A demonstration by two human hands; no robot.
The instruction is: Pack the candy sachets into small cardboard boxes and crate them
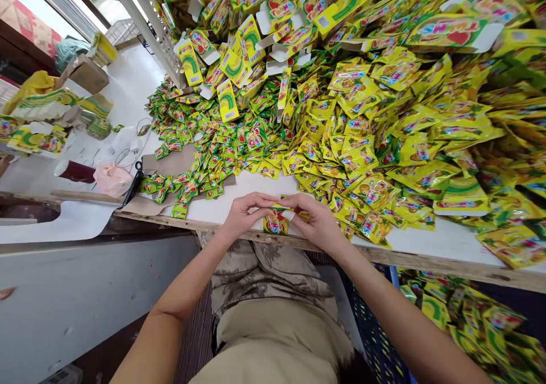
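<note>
— "One long white table (413, 239), edged with rough wood: noted that first, as the largest thing?"

— "Did. Then took in a wide heap of yellow and green packets (354, 151), spread over it and piled thicker toward the right."

— "Spotted any containers?"

— "Saw a white perforated crate (153, 25) at the far left of the heap, and a dark blue crate (379, 327) low on the right, below the table edge, with more packets beside it. Also saw a brown cardboard box (87, 75) at the far left."

— "Found anything smaller?"

— "Made out printed cartons (228, 102) lying on the heap, some with white flaps open. Off to the left, saw a pink plastic bag (111, 179), just beside a dark red cup (81, 172) lying on its side."

— "And the hands?"

— "Saw the left hand (245, 213) and right hand (313, 216) close together over the near edge, in front of the heap. Were both closed to a narrow pinch, fingertips on a small printed piece (276, 223) between them."

— "Packet or carton?"

— "Could not tell; was partly covered by fingers. Showed yellow, red and green."
</note>
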